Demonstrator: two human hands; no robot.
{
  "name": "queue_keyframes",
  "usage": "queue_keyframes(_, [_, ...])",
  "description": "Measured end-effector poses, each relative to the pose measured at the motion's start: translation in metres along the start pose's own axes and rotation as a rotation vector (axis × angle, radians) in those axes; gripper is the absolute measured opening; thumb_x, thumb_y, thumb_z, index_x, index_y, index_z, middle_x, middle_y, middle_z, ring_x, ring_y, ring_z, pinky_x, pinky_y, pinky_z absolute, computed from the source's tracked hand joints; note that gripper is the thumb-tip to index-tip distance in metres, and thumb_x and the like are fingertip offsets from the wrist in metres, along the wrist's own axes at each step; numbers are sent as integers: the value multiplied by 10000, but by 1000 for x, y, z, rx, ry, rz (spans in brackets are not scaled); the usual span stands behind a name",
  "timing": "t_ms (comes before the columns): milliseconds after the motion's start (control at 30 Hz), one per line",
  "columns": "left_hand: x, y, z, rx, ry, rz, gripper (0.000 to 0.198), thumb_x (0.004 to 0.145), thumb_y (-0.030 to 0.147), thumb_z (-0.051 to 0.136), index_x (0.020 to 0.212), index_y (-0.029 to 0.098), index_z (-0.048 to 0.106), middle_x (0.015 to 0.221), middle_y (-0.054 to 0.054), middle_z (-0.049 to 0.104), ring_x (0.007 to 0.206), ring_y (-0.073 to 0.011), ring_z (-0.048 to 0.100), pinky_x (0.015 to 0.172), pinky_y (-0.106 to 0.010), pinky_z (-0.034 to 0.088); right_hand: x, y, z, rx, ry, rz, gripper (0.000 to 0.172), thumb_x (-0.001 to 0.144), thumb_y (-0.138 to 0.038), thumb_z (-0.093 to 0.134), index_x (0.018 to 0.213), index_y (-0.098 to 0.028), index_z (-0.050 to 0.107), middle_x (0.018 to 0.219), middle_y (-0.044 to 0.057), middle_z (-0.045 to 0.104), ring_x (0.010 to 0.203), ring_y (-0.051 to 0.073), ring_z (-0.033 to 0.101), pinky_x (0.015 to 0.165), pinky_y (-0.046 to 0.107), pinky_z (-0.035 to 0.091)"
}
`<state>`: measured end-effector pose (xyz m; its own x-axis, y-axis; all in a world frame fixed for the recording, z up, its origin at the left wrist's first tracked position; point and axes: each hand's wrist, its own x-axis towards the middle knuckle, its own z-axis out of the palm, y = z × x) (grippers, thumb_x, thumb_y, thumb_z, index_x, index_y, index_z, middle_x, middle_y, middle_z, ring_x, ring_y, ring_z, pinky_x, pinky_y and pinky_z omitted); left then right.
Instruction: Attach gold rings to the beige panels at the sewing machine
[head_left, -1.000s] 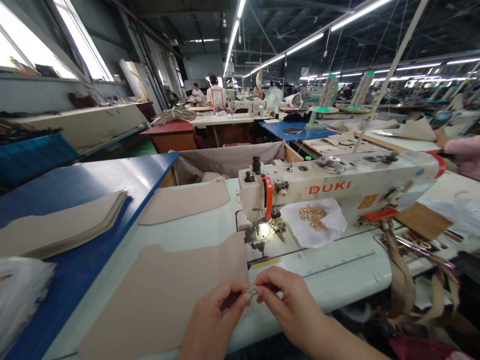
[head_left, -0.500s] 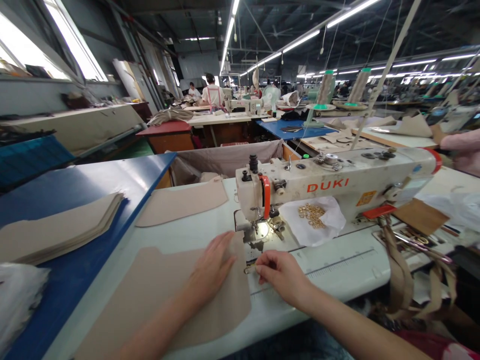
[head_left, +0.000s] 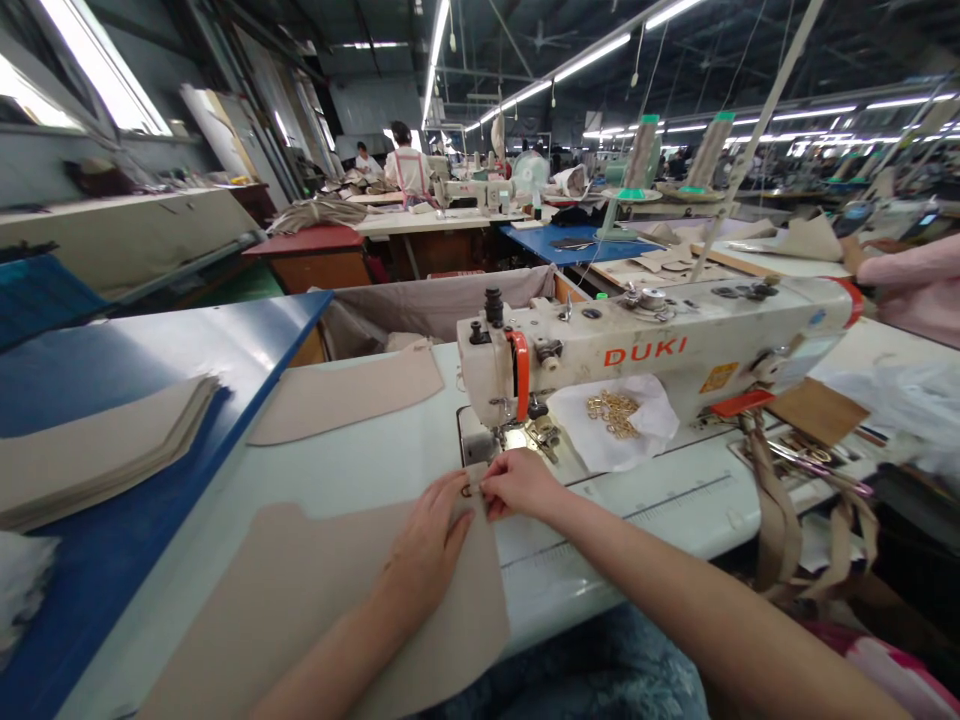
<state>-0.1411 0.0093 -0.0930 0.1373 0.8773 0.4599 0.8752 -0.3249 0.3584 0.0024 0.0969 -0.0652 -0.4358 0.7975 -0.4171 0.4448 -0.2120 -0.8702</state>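
A large beige panel (head_left: 315, 590) lies on the pale machine table in front of me. My left hand (head_left: 427, 545) rests flat on its right part, fingers stretched out toward the needle area. Close to those fingertips, my right hand (head_left: 521, 485) is closed in a pinch on a small fabric tab with a metal ring. The metal ring (head_left: 466, 491) lies over the panel's upper right corner; the tab itself is mostly hidden by my fingers. Just beyond both hands stands the sewing machine (head_left: 645, 345), its needle area lit.
Gold-coloured rings (head_left: 613, 412) lie on a white cloth (head_left: 660, 430) against the machine. Another beige panel (head_left: 349, 395) lies behind my left hand. On the blue table (head_left: 262, 340) is a stack of panels (head_left: 112, 440). Beige straps (head_left: 769, 520) hang at the right.
My right hand has moved up and left, bringing the ringed tab from beside the panel onto its upper corner. My left hand stays on the panel. The view has shifted slightly.
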Motion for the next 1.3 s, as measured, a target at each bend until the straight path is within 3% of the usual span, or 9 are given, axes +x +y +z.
queue_keyframes(133, [18,6,-6,37,110,160,179,905,175,438,862,168,612,888,-70,655,864,-194,605,797,-347,536,1,-2,-3,-92,-8,-15,145,628,-68,531,552,-180,585,451,-37,589,507,156,662,458,190,505])
queue_keyframes(300, [28,10,-3,125,113,288,232,893,127,437,729,158,599,747,-60,643,744,-189,574,710,-324,529,3,-4,-6,-208,-18,-56,143,646,-93,532,550,-173,603,469,-31,613,498,138,654,474,177,489])
queue_keyframes(500, [27,6,4,103,127,304,231,883,114,426,730,163,592,755,-57,661,706,-172,595,676,-299,529,1,-9,-10,-399,17,-162,157,691,-101,543,583,-167,636,502,-15,630,544,135,641,529,188,455])
queue_keyframes(700, [28,3,5,95,88,292,181,868,106,452,773,150,600,772,-68,667,743,-191,603,700,-321,530,-29,7,-23,-601,160,-392,113,805,-134,555,798,-169,663,841,47,677,822,174,600,742,265,424])
queue_keyframes(767, [27,3,5,85,78,292,175,872,109,456,785,150,601,783,-66,669,757,-192,605,717,-325,529,-46,22,-29,-691,121,-528,116,837,-133,550,827,-171,660,884,56,655,863,179,568,771,274,417])
queue_keyframes(867, [27,3,5,68,69,288,179,874,109,454,784,154,601,799,-64,671,777,-192,606,737,-329,527,-69,42,-34,-1000,25,-935,158,909,-155,490,946,-151,643,934,84,628,903,201,526,815,311,420])
queue_keyframes(933, [27,3,5,56,70,285,185,874,106,449,786,157,603,805,-62,671,783,-189,608,747,-330,527,-77,47,-35,-1106,-14,-1059,186,931,-184,473,1055,-147,607,991,85,613,940,205,509,849,327,417])
queue_keyframes(1100, [26,3,4,38,49,272,196,891,130,435,802,161,607,815,-59,672,792,-183,609,753,-328,533,-71,43,-30,-1171,32,-1086,197,951,-213,456,1115,-180,559,1072,76,590,1021,195,484,883,334,404])
queue_keyframes(1300, [26,1,2,28,22,275,192,896,138,436,833,166,615,819,-52,675,803,-178,610,767,-331,535,-52,41,-13,-1102,146,-1132,163,938,-247,478,847,-158,580,864,55,596,891,191,513,832,329,427])
